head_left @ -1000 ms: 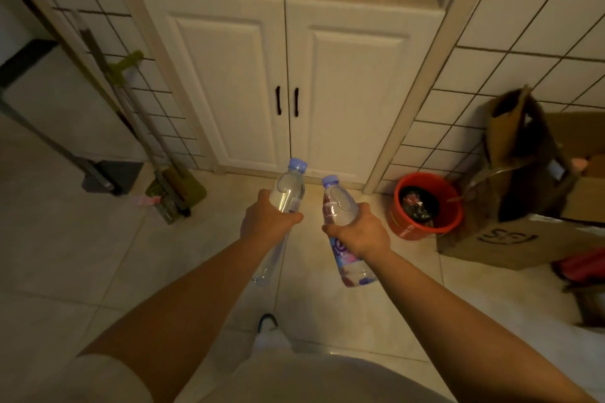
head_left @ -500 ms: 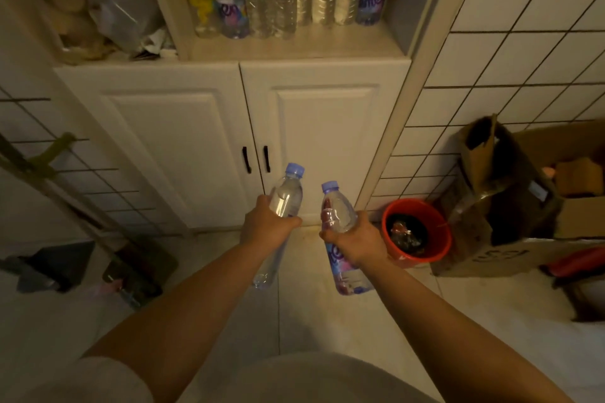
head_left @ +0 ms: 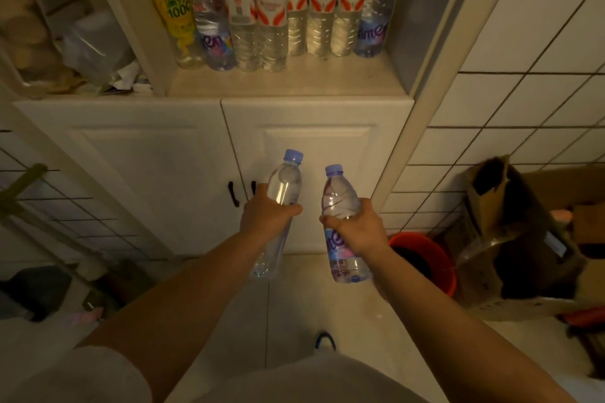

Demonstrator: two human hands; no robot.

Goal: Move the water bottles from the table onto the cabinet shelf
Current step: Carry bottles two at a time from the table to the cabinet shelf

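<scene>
I hold one water bottle in each hand: the plain clear bottle is wrapped at its middle by my left hand, and the purple-labelled bottle is wrapped the same way by my right hand, so each grip is closed around a bottle. Both bottles lean caps-forward, near each other but apart, in front of the white cabinet doors and below the shelf. Compared with one second ago, the view has risen and I am closer: before, only the bottoms of the stored bottles were visible, and now the full row of bottles on the shelf is seen, standing at the back. The front strip of the shelf is bare, so I judge the carrying is almost done and the placing comes next. The hands must go up and forward. An orange bucket and a torn cardboard box stand on the floor at the right, well apart from the path.
</scene>
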